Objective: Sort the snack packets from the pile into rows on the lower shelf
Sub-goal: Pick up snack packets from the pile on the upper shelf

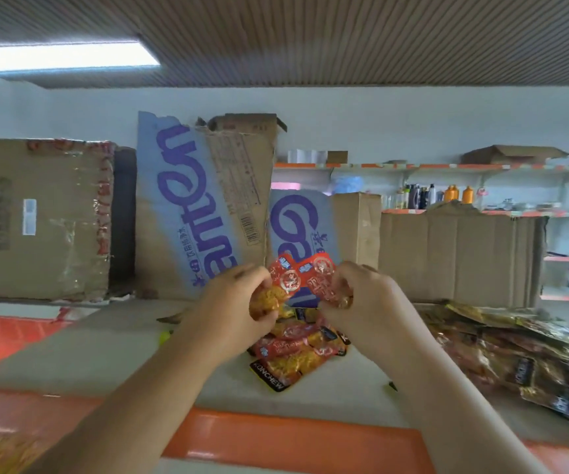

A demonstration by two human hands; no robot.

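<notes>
left hand (238, 299): fingers curled round a red and orange crinkly plastic snack packet (278, 285), gripping its lower, orange end.
right hand (368, 295): fingers and thumb pinch a second red plastic snack packet (322, 273) by its lower edge.
packets: the two held ones stand upright side by side, upper corners overlapping or touching; which, cannot tell.
pose: both bare forearms reach forward from the bottom corners, hands raised close together above the pile, well off the board.
pile: a loose heap of red and orange snack packets (293, 354) lies right under the hands on a pale shelf board (105, 354) with an orange front strip (293, 436).
right side: a spread of gold and black foil packets (532, 357), well apart from the red heap.
behind: a torn blue-printed cardboard sheet (194, 206) between a taped brown cardboard box (37, 217) and an open brown carton (460, 258); they close off the back.
far right: wall shelves with bottles (457, 195).
</notes>
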